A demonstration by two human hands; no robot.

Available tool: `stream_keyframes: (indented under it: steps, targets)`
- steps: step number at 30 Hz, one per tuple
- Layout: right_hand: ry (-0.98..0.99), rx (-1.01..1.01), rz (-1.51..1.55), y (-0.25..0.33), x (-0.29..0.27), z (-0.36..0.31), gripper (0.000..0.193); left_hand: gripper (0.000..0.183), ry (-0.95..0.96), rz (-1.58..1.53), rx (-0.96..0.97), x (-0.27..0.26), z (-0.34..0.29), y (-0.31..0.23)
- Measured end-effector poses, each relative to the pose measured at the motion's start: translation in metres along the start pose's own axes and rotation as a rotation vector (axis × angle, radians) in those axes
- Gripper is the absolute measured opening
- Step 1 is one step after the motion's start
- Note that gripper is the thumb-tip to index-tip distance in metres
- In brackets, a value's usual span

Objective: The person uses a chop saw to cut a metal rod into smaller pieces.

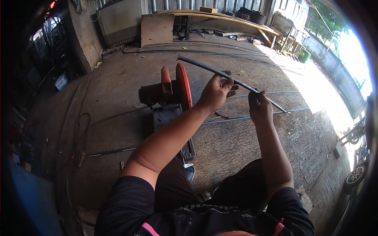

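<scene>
The rod (243, 84) is slanting in the air over the floor (220, 157), in front of the person, its upper-left end pointing past the guard (183, 84) of the red saw (167, 88). The left grip (214, 94) is grasping the rod around mid-length, thumb lying against it and several fingers spreading loosely beyond, while the right grip (260, 105) is curling more closely round it toward the lower end. For steady handling, both should be sharing the weight, the left one probably closing more firmly so that the upper end is not swinging into the saw; a slightly wider spacing would likely be giving better control of the tilt, and skin should be staying off the rod's ends, which may be carrying burrs. How hard the left grip is pressing cannot be told, and the right fingertips are partly hiding. The left forearm (163, 147) is covering some of the saw's base, and the guard is concealing any disc inside. How far the upper end is hanging from the guard is hard to judge. The bars (232, 118) on the floor are passing behind the right grip, and the picture's left rim is sinking into darkness.
</scene>
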State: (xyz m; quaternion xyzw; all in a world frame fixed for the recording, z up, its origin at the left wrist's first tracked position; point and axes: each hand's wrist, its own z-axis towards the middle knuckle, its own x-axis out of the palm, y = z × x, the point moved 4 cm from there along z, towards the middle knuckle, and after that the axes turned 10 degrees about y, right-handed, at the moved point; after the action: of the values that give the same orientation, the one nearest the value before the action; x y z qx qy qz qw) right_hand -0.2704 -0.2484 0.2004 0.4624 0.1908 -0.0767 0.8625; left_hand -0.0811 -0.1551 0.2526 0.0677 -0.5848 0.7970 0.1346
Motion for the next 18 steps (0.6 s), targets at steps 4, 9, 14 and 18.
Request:
stream_keyframes:
  steps: [4,9,14,18]
  targets:
    - [0.057,0.44,1.131,0.006,0.035,-0.011,0.034,0.014,-0.148,-0.01,0.194,-0.009,0.001,-0.004]
    - [0.317,0.909,1.01,0.023,0.063,-0.043,0.039,0.011,-0.33,0.336,0.13,-0.037,-0.002,-0.004]
    - [0.609,0.485,0.268,0.031,0.068,-0.034,0.036,0.013,-0.275,0.589,0.094,-0.056,-0.003,0.002]
    - [0.482,0.288,0.245,0.031,0.074,-0.029,0.034,0.014,-0.151,0.707,0.061,-0.052,0.001,0.013]
